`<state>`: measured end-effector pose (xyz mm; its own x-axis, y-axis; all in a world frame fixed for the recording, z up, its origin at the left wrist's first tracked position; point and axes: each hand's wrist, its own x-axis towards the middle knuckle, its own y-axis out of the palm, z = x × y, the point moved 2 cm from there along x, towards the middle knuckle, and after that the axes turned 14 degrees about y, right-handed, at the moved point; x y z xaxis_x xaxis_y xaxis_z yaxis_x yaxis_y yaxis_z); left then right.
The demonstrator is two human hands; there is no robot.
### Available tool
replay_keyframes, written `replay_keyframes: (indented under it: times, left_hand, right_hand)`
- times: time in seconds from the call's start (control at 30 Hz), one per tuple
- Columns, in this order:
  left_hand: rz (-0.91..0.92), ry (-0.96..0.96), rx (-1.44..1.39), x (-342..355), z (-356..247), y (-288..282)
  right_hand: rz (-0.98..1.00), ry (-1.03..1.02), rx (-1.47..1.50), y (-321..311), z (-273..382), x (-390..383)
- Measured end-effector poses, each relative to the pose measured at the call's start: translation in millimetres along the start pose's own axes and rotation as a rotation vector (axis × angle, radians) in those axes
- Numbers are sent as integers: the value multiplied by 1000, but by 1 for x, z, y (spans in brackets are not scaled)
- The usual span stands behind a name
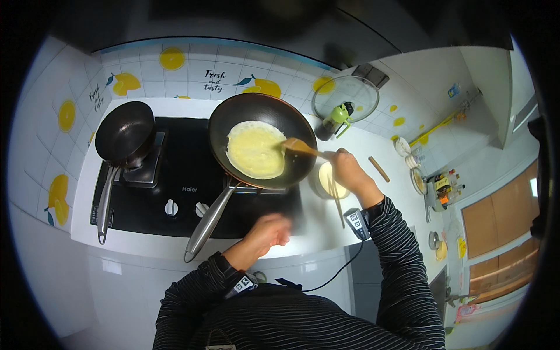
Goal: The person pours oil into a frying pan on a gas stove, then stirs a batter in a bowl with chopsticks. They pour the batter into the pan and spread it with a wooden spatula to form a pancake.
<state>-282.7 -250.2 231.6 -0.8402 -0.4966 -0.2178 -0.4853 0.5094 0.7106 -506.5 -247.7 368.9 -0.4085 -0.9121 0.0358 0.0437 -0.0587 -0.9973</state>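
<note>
My right hand (349, 169) is closed round the handle of a wooden spatula (299, 146). The spatula's flat end touches the right edge of a thin pale-yellow pancake (254, 153). That pancake lies in a large dark frying pan (298, 125) on the right burner, its steel handle pointing toward me. My left hand (268, 234) hovers near the front edge of the stove, right of the pan handle. Motion smears its fingers, so their position is unclear. Beside the pan, partly below my right hand, stands a bowl of pale-yellow batter (328, 178) with chopsticks (337, 201) across it.
A smaller dark pan (125, 134) sits on the left burner of the black cooktop (175, 151). Behind the bowl are a green-handled bottle (336, 121) and a glass lid (326, 96) against the wall. A brown stick (379, 169) lies on the counter at right.
</note>
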Motion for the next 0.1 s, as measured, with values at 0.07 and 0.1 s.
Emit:
replay_keyframes:
  times: [0.07, 0.1]
  left_hand:
    - [36, 3, -7, 0, -1, 5]
    - [53, -10, -6, -2, -2, 7]
  right_hand:
    - [-66, 16, 28, -1, 4, -4]
    - [-4, 59, -5, -2, 4, -5]
